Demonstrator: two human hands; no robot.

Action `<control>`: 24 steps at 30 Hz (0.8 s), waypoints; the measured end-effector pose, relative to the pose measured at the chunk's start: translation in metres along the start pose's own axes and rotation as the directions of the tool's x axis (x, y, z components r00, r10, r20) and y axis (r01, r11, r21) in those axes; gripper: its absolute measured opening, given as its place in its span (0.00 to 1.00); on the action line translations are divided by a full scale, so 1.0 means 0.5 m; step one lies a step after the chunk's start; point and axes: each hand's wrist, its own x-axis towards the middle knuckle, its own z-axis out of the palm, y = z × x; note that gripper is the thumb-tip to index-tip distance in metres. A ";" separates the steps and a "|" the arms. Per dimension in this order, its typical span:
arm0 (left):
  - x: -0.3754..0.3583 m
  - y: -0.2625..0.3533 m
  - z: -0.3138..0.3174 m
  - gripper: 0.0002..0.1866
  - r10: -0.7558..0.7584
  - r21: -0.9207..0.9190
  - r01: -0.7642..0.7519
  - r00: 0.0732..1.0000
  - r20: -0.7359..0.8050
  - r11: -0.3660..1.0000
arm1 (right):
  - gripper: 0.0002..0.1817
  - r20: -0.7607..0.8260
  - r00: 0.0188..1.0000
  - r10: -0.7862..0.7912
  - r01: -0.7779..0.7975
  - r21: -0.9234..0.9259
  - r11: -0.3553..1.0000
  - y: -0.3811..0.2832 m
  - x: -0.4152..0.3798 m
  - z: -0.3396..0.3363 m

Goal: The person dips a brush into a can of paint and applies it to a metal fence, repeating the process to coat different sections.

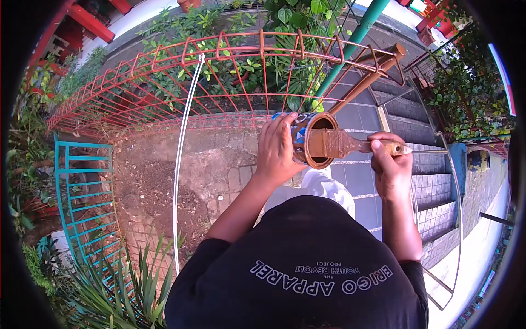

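My left hand (276,149) grips a small paint can (313,140) with a blue label and a rust-brown rim, tilted so its mouth faces me. My right hand (388,164) holds a paintbrush (350,144) by its wooden handle. The brown-coated bristles lie across the can's rim. Both hands are raised in front of a curved red metal fence (235,82), which stands just beyond the can.
A teal fence panel (82,192) stands at the left over bare soil. A thin white rod (183,148) leans against the red fence. Tiled steps (433,186) drop away on the right. A green pole (350,44) rises behind the fence among plants. Spiky leaves fill the lower left.
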 end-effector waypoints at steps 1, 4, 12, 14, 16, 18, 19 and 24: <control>-0.003 0.000 0.001 0.76 -0.029 -0.015 0.029 1.000 0.003 0.999 | 0.09 -0.012 0.997 -0.072 0.071 -0.087 0.994 -0.003 0.001 -0.005; 0.002 -0.011 -0.003 0.77 -0.029 -0.002 0.029 0.999 -0.031 1.000 | 0.08 0.064 0.960 -0.273 0.275 -0.409 0.870 -0.032 -0.004 -0.018; 0.030 -0.021 -0.022 0.77 0.017 -0.136 -0.015 1.000 0.015 0.991 | 0.12 0.863 0.456 -0.219 0.880 -0.399 0.257 -0.125 0.032 0.027; 0.039 -0.027 -0.031 0.77 0.055 -0.115 -0.051 0.998 0.035 0.992 | 0.13 0.886 0.439 -0.150 0.887 -0.401 0.228 -0.141 0.033 0.027; 0.041 -0.033 -0.039 0.77 0.060 -0.101 -0.055 0.997 0.044 0.993 | 0.13 0.906 0.414 -0.093 0.896 -0.387 0.220 -0.166 0.036 0.027; 0.038 -0.035 -0.044 0.76 0.038 -0.097 -0.034 0.998 0.046 0.995 | 0.11 0.921 0.385 -0.055 0.902 -0.363 0.234 -0.186 0.036 0.027; 0.037 -0.036 -0.045 0.76 0.035 -0.101 -0.030 0.998 0.045 0.994 | 0.11 0.924 0.380 -0.046 0.904 -0.361 0.230 -0.187 0.037 0.028; 0.027 -0.043 -0.036 0.76 -0.003 -0.095 0.003 1.000 0.009 0.996 | 0.09 0.925 0.375 -0.068 0.908 -0.351 0.230 -0.189 0.042 0.025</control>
